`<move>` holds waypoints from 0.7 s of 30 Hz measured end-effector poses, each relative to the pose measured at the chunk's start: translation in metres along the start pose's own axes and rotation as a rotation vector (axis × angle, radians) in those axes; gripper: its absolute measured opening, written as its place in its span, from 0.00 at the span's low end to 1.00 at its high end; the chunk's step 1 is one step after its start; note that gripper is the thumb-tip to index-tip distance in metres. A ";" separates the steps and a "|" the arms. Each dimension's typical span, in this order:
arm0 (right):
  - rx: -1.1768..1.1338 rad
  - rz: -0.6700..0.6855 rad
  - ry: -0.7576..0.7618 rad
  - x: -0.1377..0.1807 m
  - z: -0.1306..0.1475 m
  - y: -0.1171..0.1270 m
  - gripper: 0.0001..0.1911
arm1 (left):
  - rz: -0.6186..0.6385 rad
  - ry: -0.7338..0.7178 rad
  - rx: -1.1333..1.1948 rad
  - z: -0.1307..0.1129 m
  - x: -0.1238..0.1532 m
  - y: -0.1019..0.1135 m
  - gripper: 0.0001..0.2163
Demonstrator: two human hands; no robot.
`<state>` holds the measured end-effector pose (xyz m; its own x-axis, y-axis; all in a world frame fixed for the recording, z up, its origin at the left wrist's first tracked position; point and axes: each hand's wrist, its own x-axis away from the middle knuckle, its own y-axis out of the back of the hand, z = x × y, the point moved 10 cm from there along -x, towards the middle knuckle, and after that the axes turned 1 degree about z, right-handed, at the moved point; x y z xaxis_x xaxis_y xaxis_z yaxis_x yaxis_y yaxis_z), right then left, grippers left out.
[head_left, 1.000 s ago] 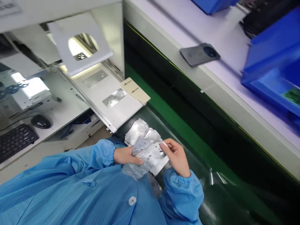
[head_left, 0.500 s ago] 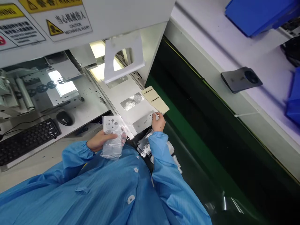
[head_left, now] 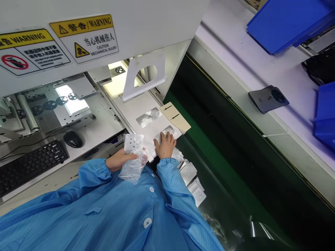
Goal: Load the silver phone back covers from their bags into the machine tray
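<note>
My left hand (head_left: 118,159) is closed around a flat whitish plate with round holes (head_left: 134,142), which is partly wrapped in a clear plastic bag (head_left: 131,171). Fingers spread, my right hand (head_left: 165,148) lies on a silvery phone-sized sheet (head_left: 170,129) at the near end of the white conveyor belt (head_left: 136,103). The hand covers part of that sheet. Farther up the belt lies a second shiny sheet (head_left: 149,117), with a cluster of circles at one end. A cream block (head_left: 176,116) with two dark marks sits at the belt's right edge.
The machine housing (head_left: 157,21) with warning labels hangs above the belt, a white bracket (head_left: 143,85) below it. A keyboard (head_left: 34,167) and mouse (head_left: 72,139) are at left. Loose sheets (head_left: 188,172) lie below my right arm. A grey phone-shaped piece (head_left: 269,98) and blue bins (head_left: 288,24) are at right.
My right hand has gone from pinching the sheet's right end to lying spread on top of it, slightly left. My left hand still holds the bagged plate. The camera view has shifted.
</note>
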<state>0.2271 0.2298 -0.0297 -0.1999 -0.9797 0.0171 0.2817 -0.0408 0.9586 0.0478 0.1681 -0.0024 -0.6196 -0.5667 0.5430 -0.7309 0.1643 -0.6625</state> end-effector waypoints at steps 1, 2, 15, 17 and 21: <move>0.003 0.001 -0.012 0.000 -0.003 0.000 0.28 | 0.006 0.000 0.000 -0.001 -0.001 0.000 0.24; 0.006 0.002 -0.020 0.000 -0.005 0.001 0.28 | 0.013 -0.003 0.000 -0.001 -0.002 -0.001 0.24; -0.218 -0.046 -0.001 0.001 0.004 0.021 0.26 | 0.084 -0.006 -0.034 0.002 -0.007 -0.015 0.27; -0.474 -0.086 0.037 0.005 0.006 0.044 0.23 | 0.111 0.023 -0.055 0.006 -0.010 -0.019 0.27; -0.976 0.128 0.089 0.019 0.013 0.080 0.19 | 0.249 0.131 -0.145 0.032 -0.014 -0.044 0.24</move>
<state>0.2335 0.2100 0.0512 -0.0539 -0.9975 0.0448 0.9546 -0.0383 0.2953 0.0974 0.1432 0.0027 -0.8093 -0.3876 0.4413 -0.5794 0.4039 -0.7079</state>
